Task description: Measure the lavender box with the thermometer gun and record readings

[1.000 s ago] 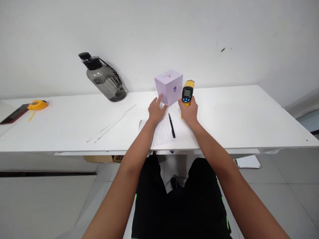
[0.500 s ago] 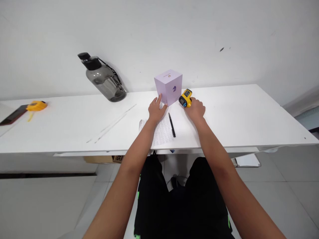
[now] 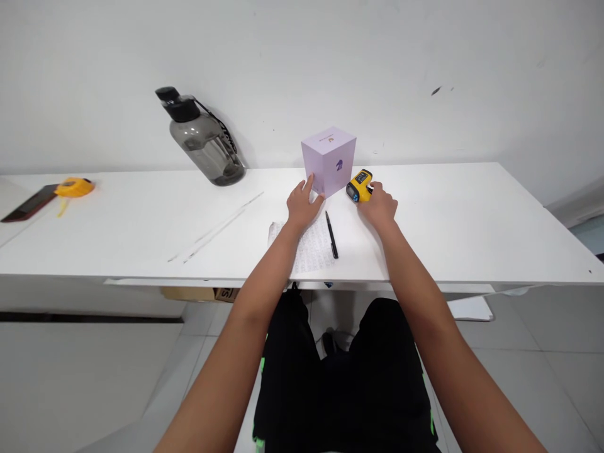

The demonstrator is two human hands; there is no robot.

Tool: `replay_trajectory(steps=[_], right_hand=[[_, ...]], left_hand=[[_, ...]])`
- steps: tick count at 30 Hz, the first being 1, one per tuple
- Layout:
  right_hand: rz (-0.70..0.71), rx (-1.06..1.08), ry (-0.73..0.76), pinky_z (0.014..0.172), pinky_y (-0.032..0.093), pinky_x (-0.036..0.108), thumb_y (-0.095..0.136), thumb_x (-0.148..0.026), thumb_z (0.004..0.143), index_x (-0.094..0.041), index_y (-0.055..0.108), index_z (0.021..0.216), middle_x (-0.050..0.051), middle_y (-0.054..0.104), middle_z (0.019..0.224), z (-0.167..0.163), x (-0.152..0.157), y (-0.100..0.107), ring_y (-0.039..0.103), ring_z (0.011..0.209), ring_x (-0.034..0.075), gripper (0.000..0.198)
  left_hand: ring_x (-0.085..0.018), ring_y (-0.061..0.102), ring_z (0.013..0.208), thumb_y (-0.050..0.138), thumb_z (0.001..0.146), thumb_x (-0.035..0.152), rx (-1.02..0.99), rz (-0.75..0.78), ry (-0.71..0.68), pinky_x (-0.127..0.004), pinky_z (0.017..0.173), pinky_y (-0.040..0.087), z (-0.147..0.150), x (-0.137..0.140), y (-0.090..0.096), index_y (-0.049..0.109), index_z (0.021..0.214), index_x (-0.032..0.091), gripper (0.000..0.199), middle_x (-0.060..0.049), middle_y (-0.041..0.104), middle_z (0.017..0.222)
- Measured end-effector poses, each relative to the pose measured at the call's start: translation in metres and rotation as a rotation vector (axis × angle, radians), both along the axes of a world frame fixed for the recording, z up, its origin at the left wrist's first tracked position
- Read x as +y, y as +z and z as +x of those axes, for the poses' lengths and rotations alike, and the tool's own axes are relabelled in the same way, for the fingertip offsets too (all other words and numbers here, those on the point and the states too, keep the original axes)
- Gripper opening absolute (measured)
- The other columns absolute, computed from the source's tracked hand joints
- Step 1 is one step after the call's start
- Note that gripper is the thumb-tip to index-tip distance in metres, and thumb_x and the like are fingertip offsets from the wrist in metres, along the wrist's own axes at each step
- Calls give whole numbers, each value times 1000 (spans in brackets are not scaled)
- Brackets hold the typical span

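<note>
A lilac box [image 3: 329, 165] with a purple emblem stands near the wall, one corner facing me. My left hand [image 3: 303, 202] rests at its lower left, thumb and fingers spread against the box without wrapping round it. To the right of the box, my right hand [image 3: 379, 205] is closed round the handle of a yellow and black infrared thermometer [image 3: 360, 185]. Its small screen faces back toward me, and most of the handle is hidden in my hand. Under my left forearm lies a sheet of paper covered in writing [image 3: 314, 248], with a black pen [image 3: 331, 235] at its right edge.
A grey water bottle [image 3: 207, 141] with a black cap stands toward the left by the wall. Farther left on the white table [image 3: 453, 220] lie a yellow tape measure [image 3: 74, 187] and a dark flat object [image 3: 31, 202]. A cardboard box [image 3: 189, 294] shows below the table.
The whole view has shifted and tilted slightly. Both hands keep their places by the box, the left touching it and the right holding the thermometer.
</note>
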State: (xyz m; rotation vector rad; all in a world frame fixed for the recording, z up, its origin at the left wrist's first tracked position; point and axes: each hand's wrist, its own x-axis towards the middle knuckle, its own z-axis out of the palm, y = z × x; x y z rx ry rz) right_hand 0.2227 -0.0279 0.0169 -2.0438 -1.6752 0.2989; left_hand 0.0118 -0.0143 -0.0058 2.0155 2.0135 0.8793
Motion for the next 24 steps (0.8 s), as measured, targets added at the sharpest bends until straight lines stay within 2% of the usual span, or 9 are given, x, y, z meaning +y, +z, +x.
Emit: replay_trajectory(steps=[4, 8, 10, 12, 14, 16, 18, 21, 24], right_hand=[[49, -100, -25, 105, 36, 56, 59, -21, 83, -14, 52, 133, 21, 63, 127, -2, -3, -1, 55, 121, 36, 50], [118, -213, -52, 111, 24, 68, 56, -25, 89, -18, 49, 141, 24, 34, 157, -7, -10, 4, 25, 149, 41, 53], [159, -221, -23, 111, 24, 68, 54, -28, 92, -20, 49, 143, 22, 31, 160, -11, -17, 10, 20, 151, 41, 53], [226, -176, 72, 113, 27, 63, 49, -30, 95, -22, 53, 141, 19, 42, 154, -18, -25, 15, 30, 147, 39, 47], [251, -74, 238, 110, 36, 54, 43, -36, 99, -23, 59, 136, 17, 61, 134, -27, -33, 16, 49, 132, 35, 42], [200, 24, 399, 101, 45, 46, 38, -45, 101, -24, 61, 134, 12, 72, 107, -38, -39, 13, 63, 110, 32, 45], [110, 60, 493, 92, 49, 42, 42, -52, 100, -25, 58, 139, 9, 73, 90, -49, -42, 7, 67, 96, 31, 50], [-19, 32, 539, 89, 51, 42, 57, -51, 94, -23, 52, 146, 9, 74, 91, -60, -41, 2, 67, 95, 33, 59], [-88, 39, 550, 89, 52, 43, 61, -37, 91, -24, 56, 142, 10, 75, 97, -61, -37, 3, 67, 100, 33, 53]], left_hand=[[-30, 41, 149, 55, 94, 50, -3, -14, 4, -49, 123, 33, 1, -1, 1, 37, 160, 33, 70, -7, 46, 160], [-29, 41, 149, 54, 94, 51, -10, -18, -8, -50, 123, 33, 1, -1, 2, 36, 160, 33, 70, -7, 46, 161], [-29, 42, 149, 54, 94, 52, -16, -11, -6, -50, 123, 33, 1, -1, 1, 36, 159, 35, 70, -5, 46, 160], [-29, 42, 148, 54, 94, 53, -19, -7, 4, -50, 123, 34, 1, 0, 1, 37, 159, 36, 69, -5, 47, 160], [-30, 42, 148, 54, 94, 53, -20, -6, 4, -50, 123, 33, 1, -1, 1, 37, 159, 37, 69, -4, 47, 160], [-30, 42, 148, 53, 95, 53, -24, -7, -7, -51, 122, 34, 1, -1, 1, 37, 159, 36, 68, -5, 48, 159], [-30, 41, 148, 51, 96, 52, -28, -16, -16, -51, 122, 34, 1, -2, 3, 37, 159, 35, 67, -6, 48, 159], [-30, 41, 149, 48, 98, 49, -25, -28, -9, -50, 122, 33, 1, -3, 4, 37, 159, 34, 65, -7, 48, 159], [-30, 41, 149, 45, 98, 46, -27, -26, 0, -51, 122, 33, 1, -1, 3, 35, 160, 35, 63, -6, 48, 159]])
